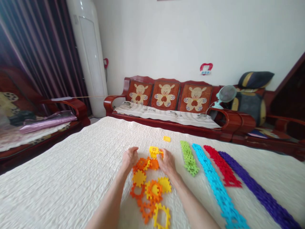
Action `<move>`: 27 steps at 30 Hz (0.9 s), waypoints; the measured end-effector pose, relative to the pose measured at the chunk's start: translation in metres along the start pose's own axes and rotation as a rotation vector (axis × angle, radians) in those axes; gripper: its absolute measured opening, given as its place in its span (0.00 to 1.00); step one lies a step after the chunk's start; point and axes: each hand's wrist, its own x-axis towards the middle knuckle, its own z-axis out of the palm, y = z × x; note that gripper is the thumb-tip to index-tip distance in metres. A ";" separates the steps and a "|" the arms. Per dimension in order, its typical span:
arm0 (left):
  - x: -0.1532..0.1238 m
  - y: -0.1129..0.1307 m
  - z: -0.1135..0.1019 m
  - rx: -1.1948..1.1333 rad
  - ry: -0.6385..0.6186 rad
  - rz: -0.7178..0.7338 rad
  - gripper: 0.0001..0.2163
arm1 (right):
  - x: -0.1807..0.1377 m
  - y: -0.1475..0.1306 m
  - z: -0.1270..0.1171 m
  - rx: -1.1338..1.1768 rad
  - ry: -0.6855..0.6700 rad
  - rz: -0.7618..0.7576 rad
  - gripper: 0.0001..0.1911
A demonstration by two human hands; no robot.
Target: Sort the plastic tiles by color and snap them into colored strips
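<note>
My right hand (167,162) has its fingers closed on a yellow toothed interlocking building piece (153,150); a bit of orange shows beside its fingertips. Across from it, my left hand (130,158) has curled fingers above the mat, and what they hold, if anything, is hidden. Between and below the hands lies a loose pile of orange and yellow pieces, among them an orange gear-edged piece (142,163), a solid yellow piece (139,178) and a yellow frame piece (162,216). Farther off lies a single small yellow piece (167,139).
To the right, joined strips of pieces lie in rows: green (188,158), light blue (214,184), red (222,165) and purple (257,189). All rest on a cream quilted cover (71,171). Beyond stand a wooden sofa (152,119) and a small fan (227,94).
</note>
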 end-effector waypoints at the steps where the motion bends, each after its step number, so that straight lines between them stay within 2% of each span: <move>1: 0.009 -0.004 -0.001 0.049 0.001 0.034 0.17 | -0.002 -0.003 0.001 0.046 -0.015 -0.042 0.19; 4: 0.027 -0.020 0.001 0.139 -0.005 0.149 0.17 | -0.005 -0.007 0.002 0.230 -0.046 -0.126 0.19; 7: 0.033 -0.036 0.006 0.138 0.007 0.229 0.16 | 0.010 0.003 0.004 0.293 0.000 -0.083 0.19; 12: 0.035 -0.046 0.011 0.064 0.064 0.168 0.17 | 0.061 0.036 0.015 0.047 0.063 -0.046 0.22; 16: 0.037 -0.043 0.010 0.046 0.077 0.118 0.17 | 0.089 0.047 0.024 -0.157 0.047 0.073 0.22; 20: 0.038 -0.039 0.010 0.067 0.084 0.110 0.17 | 0.096 0.047 0.026 -0.279 -0.028 0.184 0.21; 27: 0.041 -0.042 0.012 0.101 0.085 0.117 0.17 | 0.091 0.048 0.024 -0.357 -0.022 0.136 0.16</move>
